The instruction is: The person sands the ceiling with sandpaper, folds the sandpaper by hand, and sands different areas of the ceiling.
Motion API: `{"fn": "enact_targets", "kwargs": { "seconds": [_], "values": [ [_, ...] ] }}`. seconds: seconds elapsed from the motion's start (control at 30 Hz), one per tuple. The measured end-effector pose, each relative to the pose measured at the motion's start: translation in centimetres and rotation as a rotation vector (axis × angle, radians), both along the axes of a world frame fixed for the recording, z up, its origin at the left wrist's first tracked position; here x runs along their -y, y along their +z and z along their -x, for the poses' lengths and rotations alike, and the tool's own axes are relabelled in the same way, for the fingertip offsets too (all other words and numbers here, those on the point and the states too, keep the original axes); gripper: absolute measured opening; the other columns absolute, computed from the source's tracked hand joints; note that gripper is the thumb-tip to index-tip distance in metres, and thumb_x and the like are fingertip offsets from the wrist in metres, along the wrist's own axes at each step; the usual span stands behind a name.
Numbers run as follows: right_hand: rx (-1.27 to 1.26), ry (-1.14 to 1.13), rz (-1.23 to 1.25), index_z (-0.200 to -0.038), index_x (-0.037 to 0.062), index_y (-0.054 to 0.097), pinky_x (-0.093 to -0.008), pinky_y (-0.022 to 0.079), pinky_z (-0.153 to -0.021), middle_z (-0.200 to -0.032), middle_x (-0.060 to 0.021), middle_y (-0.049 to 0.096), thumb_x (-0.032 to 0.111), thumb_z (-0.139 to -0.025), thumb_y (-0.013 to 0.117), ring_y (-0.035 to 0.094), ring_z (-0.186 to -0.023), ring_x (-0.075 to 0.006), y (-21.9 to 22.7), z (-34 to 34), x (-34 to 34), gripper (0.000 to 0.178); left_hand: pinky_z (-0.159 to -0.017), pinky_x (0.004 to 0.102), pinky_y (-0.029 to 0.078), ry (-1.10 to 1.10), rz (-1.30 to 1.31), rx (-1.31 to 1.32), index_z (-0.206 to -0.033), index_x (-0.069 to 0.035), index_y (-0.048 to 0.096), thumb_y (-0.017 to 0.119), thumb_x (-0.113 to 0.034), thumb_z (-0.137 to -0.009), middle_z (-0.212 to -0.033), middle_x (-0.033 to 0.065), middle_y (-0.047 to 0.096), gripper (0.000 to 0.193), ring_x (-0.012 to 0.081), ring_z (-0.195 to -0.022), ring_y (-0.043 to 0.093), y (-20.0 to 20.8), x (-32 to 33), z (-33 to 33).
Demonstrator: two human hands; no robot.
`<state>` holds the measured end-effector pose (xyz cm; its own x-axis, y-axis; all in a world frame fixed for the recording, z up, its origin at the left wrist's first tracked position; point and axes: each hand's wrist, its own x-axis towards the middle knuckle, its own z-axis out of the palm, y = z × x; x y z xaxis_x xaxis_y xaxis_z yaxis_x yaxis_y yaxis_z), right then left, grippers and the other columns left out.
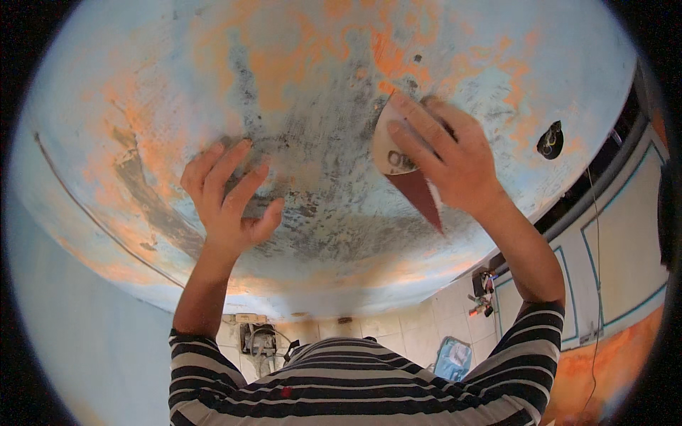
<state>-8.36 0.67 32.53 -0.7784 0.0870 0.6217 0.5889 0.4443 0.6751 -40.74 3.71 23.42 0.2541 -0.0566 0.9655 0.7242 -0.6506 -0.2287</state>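
Note:
A large curved surface (312, 113) fills most of the head view, mottled pale blue, orange and grey with dark scuffed patches. Against it, on the right, my right hand (455, 153) grips a sheet of sandpaper (418, 199). The sheet's pale printed back and a dark red grit corner stick out past the fingers. Farther left, my left hand (229, 192) is spread with nothing in it. Its fingertips are at the surface, over a dark grey patch; whether they touch is hard to tell.
A dark hole with loose wires (550, 140) opens in the surface at right. Below lie a tiled floor (408, 337), a dark object with cables (259, 339), a blue packet (452, 358) and small tools (482, 292). Cabinet-like panels (590, 248) with teal lines stand at right.

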Motion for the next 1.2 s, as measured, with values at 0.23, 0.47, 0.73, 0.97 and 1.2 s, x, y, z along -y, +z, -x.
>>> {"fn": "enact_targets", "kwargs": {
  "seconds": [0.23,0.47,0.73,0.97,1.2],
  "values": [
    [-0.062,-0.113,-0.042,-0.111,0.0106,0.062,-0.0398,0.051,-0.080,-0.134,-0.0106,0.055,0.017,-0.071,0.065,0.057,-0.105,-0.0330,-1.1,1.3,0.4,0.041,-0.111,0.0492,0.022,0.104,-0.044,-0.026,-0.104,-0.025,0.069,0.063,-0.046,-0.084,-0.134,0.0081,0.056,0.030,0.0302,-0.133,0.038,-1.9,-1.9,-0.5],
    [-0.188,-0.295,-0.026,-0.121,0.0166,0.063,-0.0455,0.042,-0.091,-0.132,-0.0116,0.056,0.023,-0.077,0.067,0.055,-0.109,-0.0325,-2.6,2.3,1.2,0.045,-0.110,0.0524,0.025,0.061,-0.059,0.017,-0.106,-0.022,0.068,0.059,-0.048,-0.087,-0.135,0.0109,0.055,0.033,0.0346,-0.133,0.038,-2.1,-2.2,-0.4],
    [-0.408,-0.447,0.010,-0.094,0.0164,0.070,-0.0406,0.037,-0.093,-0.131,0.0038,0.061,0.014,-0.063,0.081,0.053,-0.116,-0.0303,-3.3,4.0,1.4,0.033,-0.110,0.0516,0.023,0.009,-0.060,0.020,-0.101,-0.025,0.068,0.056,-0.053,-0.089,-0.132,0.0102,0.056,0.032,0.0326,-0.131,0.038,-2.1,-2.1,0.1],
    [-0.282,-0.374,-0.061,-0.114,0.0225,0.069,-0.0361,0.031,-0.101,-0.121,0.0039,0.063,0.010,-0.075,0.072,0.049,-0.124,-0.0218,-3.7,4.6,2.0,0.041,-0.110,0.0526,0.023,-0.016,-0.052,0.014,-0.100,-0.025,0.068,0.057,-0.053,-0.088,-0.129,0.0107,0.059,0.032,0.0326,-0.131,0.038,-2.3,-2.0,0.4],
    [-0.441,-0.443,0.042,-0.111,0.0178,0.068,-0.0392,0.031,-0.100,-0.131,0.0037,0.061,0.001,-0.072,0.067,0.047,-0.125,-0.0243,-4.1,4.8,1.7,0.042,-0.110,0.0530,0.023,-0.049,-0.060,0.022,-0.100,-0.026,0.068,0.057,-0.052,-0.088,-0.128,0.0103,0.059,0.031,0.0321,-0.131,0.039,-2.5,-2.2,0.5]
  ]
}}
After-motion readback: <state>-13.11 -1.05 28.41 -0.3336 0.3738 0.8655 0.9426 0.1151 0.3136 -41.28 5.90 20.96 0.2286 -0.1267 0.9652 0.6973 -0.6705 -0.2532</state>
